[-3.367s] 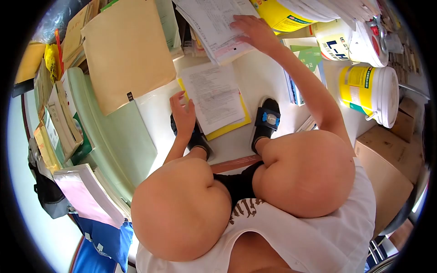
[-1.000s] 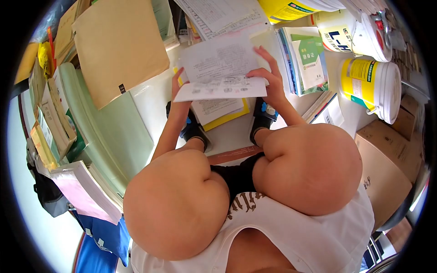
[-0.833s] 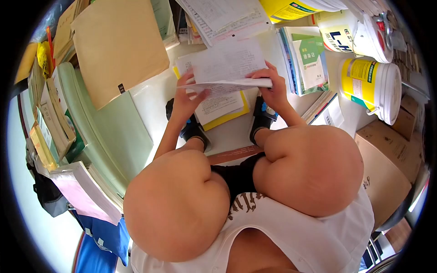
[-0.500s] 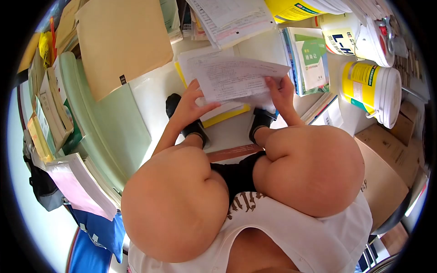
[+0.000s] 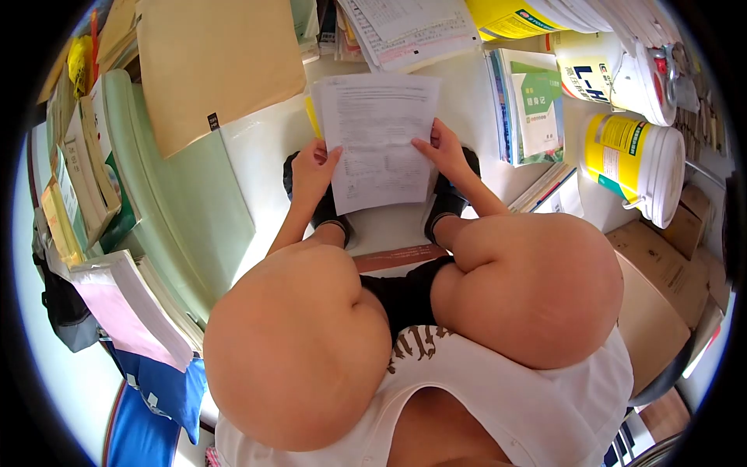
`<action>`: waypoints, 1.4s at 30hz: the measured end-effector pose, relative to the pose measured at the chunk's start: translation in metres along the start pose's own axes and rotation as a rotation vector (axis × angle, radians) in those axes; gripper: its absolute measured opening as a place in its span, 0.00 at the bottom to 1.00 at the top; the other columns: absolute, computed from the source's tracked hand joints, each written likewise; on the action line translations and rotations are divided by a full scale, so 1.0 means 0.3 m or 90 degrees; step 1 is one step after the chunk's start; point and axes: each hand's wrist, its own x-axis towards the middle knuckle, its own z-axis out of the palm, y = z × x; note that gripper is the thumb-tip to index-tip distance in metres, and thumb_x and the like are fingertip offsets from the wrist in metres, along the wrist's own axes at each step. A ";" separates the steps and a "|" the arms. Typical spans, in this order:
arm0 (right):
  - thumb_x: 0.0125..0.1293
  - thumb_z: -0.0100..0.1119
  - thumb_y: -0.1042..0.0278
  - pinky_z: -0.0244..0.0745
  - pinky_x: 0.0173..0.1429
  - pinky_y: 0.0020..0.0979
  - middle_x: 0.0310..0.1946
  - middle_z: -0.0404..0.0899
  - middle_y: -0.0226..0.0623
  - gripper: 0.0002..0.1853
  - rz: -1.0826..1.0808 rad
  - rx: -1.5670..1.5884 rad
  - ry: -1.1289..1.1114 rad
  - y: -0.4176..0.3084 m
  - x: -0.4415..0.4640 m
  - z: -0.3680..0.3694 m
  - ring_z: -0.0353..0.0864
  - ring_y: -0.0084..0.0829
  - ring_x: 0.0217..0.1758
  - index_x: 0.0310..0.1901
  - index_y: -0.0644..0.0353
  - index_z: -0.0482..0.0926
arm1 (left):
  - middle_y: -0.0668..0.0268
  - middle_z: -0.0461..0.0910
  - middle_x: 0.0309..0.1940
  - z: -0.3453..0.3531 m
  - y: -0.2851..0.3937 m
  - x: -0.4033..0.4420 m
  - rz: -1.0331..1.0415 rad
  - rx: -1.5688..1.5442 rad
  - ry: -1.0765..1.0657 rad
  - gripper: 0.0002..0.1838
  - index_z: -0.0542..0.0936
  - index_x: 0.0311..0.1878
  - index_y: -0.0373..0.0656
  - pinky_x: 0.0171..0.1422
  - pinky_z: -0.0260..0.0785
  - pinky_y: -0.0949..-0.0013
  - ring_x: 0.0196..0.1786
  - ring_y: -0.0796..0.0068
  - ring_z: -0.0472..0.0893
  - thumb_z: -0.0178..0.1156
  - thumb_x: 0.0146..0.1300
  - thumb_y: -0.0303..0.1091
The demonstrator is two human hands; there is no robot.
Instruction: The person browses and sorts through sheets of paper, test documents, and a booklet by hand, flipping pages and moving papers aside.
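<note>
A printed white sheet [image 5: 383, 148] is held upright between my hands, its text facing me. My left hand [image 5: 313, 167] pinches its left edge, thumb on the front. On the right edge, my right hand [image 5: 445, 154] grips it the same way. Behind the sheet, more paper and a strip of a yellow folder [image 5: 313, 117] show at the left; the rest of the folder is hidden. Further off lies a stack of printed papers [image 5: 412, 35]. My feet in dark slippers are on either side of the sheet.
A brown envelope [image 5: 218, 66] lies at the upper left, over a pale green surface [image 5: 187, 179]. Books [image 5: 537, 109] stand in a pile at the right, near a yellow-and-white bucket [image 5: 632, 159]. Cardboard boxes [image 5: 657, 257] are at the far right, and upright books [image 5: 85, 179] at the left.
The sheet was folded over and tilted between my hands; now it is opened flat and straightened. My left hand has closed on its left edge. The view has shifted slightly.
</note>
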 end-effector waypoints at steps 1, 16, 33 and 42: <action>0.70 0.68 0.74 0.80 0.55 0.30 0.48 0.87 0.42 0.23 0.003 -0.009 0.008 0.012 0.021 0.007 0.85 0.27 0.49 0.63 0.66 0.70 | 0.57 0.87 0.30 -0.008 0.007 -0.006 0.007 0.045 0.040 0.15 0.84 0.43 0.35 0.42 0.77 0.66 0.32 0.69 0.85 0.72 0.65 0.38; 0.63 0.74 0.57 0.78 0.53 0.46 0.44 0.80 0.52 0.32 -0.061 -0.464 0.110 0.102 0.172 0.039 0.82 0.50 0.47 0.60 0.68 0.72 | 0.54 0.86 0.35 0.057 -0.066 0.048 0.080 0.051 0.122 0.20 0.74 0.56 0.33 0.48 0.79 0.60 0.38 0.61 0.87 0.69 0.65 0.30; 0.69 0.67 0.53 0.79 0.48 0.46 0.38 0.84 0.51 0.21 0.015 -0.522 0.066 0.065 0.088 -0.034 0.84 0.54 0.42 0.48 0.65 0.78 | 0.47 0.86 0.36 0.049 -0.133 0.044 -0.007 0.157 -0.100 0.24 0.71 0.59 0.37 0.50 0.78 0.51 0.42 0.45 0.87 0.67 0.64 0.34; 0.68 0.68 0.60 0.79 0.54 0.42 0.46 0.81 0.44 0.16 -0.318 -0.498 0.174 -0.456 0.192 -0.158 0.83 0.46 0.49 0.50 0.60 0.80 | 0.53 0.80 0.39 -0.031 0.105 0.031 0.151 0.171 0.022 0.10 0.78 0.47 0.38 0.50 0.76 0.55 0.43 0.55 0.83 0.65 0.66 0.30</action>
